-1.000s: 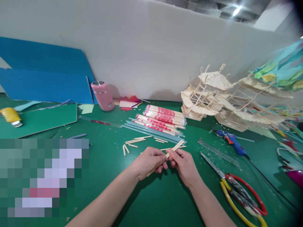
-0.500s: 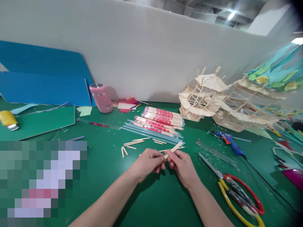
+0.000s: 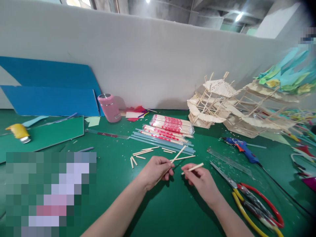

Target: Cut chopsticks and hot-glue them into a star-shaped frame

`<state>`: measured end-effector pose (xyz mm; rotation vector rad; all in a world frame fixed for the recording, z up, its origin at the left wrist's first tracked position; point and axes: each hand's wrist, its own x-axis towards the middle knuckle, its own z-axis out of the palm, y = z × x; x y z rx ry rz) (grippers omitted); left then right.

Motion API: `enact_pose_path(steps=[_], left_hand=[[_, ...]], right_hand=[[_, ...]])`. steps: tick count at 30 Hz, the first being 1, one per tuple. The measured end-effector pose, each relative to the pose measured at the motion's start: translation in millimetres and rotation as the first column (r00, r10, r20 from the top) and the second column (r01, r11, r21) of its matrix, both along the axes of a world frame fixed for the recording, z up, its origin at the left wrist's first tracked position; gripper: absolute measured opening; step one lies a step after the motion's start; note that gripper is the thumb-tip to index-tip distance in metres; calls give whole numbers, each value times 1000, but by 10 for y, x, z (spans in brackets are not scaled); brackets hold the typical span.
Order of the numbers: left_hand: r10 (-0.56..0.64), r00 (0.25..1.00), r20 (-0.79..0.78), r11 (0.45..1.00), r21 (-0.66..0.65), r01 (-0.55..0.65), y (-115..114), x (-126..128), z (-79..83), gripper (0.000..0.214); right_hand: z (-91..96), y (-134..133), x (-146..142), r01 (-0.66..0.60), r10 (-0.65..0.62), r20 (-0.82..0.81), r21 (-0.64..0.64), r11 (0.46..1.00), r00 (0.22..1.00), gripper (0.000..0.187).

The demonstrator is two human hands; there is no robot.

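Pinched in my left hand (image 3: 158,172) is a thin pale wooden stick (image 3: 179,153), slanting up to the right. My right hand (image 3: 200,181) grips a shorter wooden stick piece (image 3: 197,167), a small gap away from the left hand. Behind the hands, another wooden stick (image 3: 184,158) lies on the green tabletop (image 3: 148,214). Several short cut pieces (image 3: 143,152) are scattered left of it. Farther back are long translucent glue sticks (image 3: 158,141) and plastic-wrapped bundles of wooden sticks (image 3: 171,122) with red bands.
Scissors (image 3: 234,184) with red and yellow handles, a clear ruler (image 3: 229,161) and a blue glue gun (image 3: 243,149) with its cord lie on the right. Behind them stands a wooden stick pagoda model (image 3: 219,98). A pink flask (image 3: 110,108) and blue boards (image 3: 54,100) are at back left.
My hands have moved apart, the right one shifting right with the shorter piece. Earlier both met around crossed sticks. The view has tilted and shifted slightly.
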<state>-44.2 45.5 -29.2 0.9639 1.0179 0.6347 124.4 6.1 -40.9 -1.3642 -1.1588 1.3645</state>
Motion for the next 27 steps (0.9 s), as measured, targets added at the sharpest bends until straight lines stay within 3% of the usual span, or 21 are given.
enact_pose_path(steps=[3,6,10,14,17,21,23,27], left_hand=[[4,1000,-1,1000,1,-4,-1,4,-1,20],[7,1000,-6,1000,-4,-7,-12,11,0,19],[22,999,-28,1000,-5,-22,-50,10,15,17],[43,998,-53,999,-1,-44,-91,-21,27,17],[60,996,-61,998,-2,-60,-117,-37,15,16],[75,996,-54,997,4,-75,-169,-18,-16,17],[85,995,-55,996,17,-84,-203,-1,-27,18],[99,991,-85,994,58,-94,-267,22,-26,20]], right_hand=[[-8,-150,29,-160,126,246,122,980,961,14],[-25,-264,79,-421,198,596,262,868,778,25],[1,-348,167,-609,205,809,223,761,551,37],[69,-382,249,-687,249,867,137,713,432,50],[90,-364,238,-675,248,845,167,719,473,47],[46,-257,51,-506,144,724,312,804,675,28],[2,-190,-72,-437,100,664,365,822,741,25],[-84,-114,-222,-434,85,647,403,805,758,27]])
